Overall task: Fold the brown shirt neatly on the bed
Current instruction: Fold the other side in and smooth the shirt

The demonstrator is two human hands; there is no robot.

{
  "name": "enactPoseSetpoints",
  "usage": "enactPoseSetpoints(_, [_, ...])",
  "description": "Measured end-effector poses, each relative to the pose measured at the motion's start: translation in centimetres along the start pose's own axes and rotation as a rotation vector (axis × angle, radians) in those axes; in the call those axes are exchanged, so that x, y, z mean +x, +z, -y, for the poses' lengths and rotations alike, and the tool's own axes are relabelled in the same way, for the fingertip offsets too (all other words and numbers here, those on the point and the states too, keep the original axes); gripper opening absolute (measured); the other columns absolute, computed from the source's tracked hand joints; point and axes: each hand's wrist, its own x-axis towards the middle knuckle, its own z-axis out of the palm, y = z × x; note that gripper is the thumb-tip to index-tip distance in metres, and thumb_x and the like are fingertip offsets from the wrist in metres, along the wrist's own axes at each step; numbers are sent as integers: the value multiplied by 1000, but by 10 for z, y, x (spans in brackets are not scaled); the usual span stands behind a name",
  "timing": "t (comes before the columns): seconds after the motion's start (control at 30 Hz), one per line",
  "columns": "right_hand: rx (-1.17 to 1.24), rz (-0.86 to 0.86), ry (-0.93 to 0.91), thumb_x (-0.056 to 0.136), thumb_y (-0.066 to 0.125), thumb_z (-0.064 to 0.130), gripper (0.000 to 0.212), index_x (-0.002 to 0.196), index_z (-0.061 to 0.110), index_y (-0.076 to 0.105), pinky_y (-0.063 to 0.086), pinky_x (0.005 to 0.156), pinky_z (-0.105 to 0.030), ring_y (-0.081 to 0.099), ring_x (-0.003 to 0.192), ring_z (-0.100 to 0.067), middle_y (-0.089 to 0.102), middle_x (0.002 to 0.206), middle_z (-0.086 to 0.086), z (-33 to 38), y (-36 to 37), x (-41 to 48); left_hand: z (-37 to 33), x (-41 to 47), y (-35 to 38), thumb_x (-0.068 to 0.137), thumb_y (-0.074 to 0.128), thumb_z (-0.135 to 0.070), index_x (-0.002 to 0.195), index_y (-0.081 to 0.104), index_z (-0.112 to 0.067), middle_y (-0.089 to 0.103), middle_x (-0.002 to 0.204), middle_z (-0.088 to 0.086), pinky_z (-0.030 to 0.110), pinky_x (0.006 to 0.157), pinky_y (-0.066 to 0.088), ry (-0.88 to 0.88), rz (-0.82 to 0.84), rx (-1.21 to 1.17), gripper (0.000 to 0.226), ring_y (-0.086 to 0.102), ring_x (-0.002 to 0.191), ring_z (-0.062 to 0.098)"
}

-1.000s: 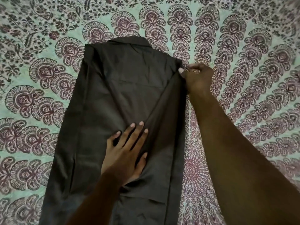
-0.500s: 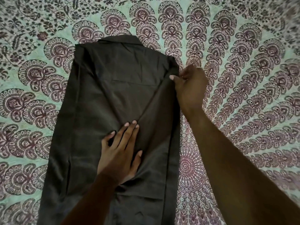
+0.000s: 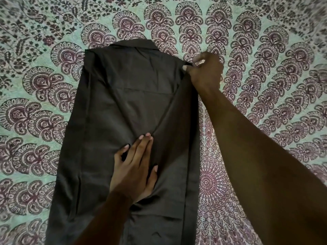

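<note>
Shirt [image 3: 113, 121], dark brown cloth, is laid flat on green-maroon patterned bed [image 3: 265, 85]. Folded sleeve [image 3: 173, 138] is pinned by left hand [image 3: 134, 167], fingers [image 3: 143, 147] straight; shoulder corner [image 3: 178, 69] is pinched by right hand [image 3: 205, 71], presumably to square fold.

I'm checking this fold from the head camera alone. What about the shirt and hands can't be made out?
Head view:
Hem of the brown shirt: cut off by the bottom edge.
Cloth under the left hand: hidden by its flat palm.
Fingertips of the right hand at the shirt's corner: blurred and curled out of sight.
</note>
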Motion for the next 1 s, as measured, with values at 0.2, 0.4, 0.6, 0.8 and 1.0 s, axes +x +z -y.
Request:
enactPoseSetpoints(0.2, [91,-20,61,70,91,23,29,90,16,71,52,68,-18,65,67,-3,70,79,5,-8,-2,-3,1,1,1,89,53,-49,162,33,-6,30,171,7,51,112,36,-8,11,-18,87,41,150,21])
enactPoseSetpoints(0.4, [-195,-69,-166,82,78,39,42,111,10,65,53,84,-34,64,100,-26,68,109,-8,-18,-2,-12,1,0,2,90,52,-49,162,32,-6,29,171,7,51,112,35,-10,11,-23,86,39,151,21])
enactPoseSetpoints(0.6, [-390,-64,-536,102,58,43,48,138,12,59,38,107,-50,45,139,-33,51,151,-10,-30,-18,-101,1,0,3,92,51,-48,162,32,-7,29,171,6,49,112,34,-8,-13,-45,84,38,151,20])
enactPoseSetpoints(0.8, [-691,259,-684,104,39,61,70,157,16,42,33,116,-51,26,157,-24,28,170,-5,-80,-29,-138,2,1,3,92,51,-46,162,32,-7,30,170,6,50,111,34,2,-38,-41,82,37,151,21])
enactPoseSetpoints(1.0, [-725,235,-516,106,31,60,74,164,16,23,19,123,-58,12,160,-32,10,174,-7,-61,-31,-131,2,-1,5,97,44,-42,162,30,-7,30,170,7,48,112,32,6,-62,-64,76,34,149,21])
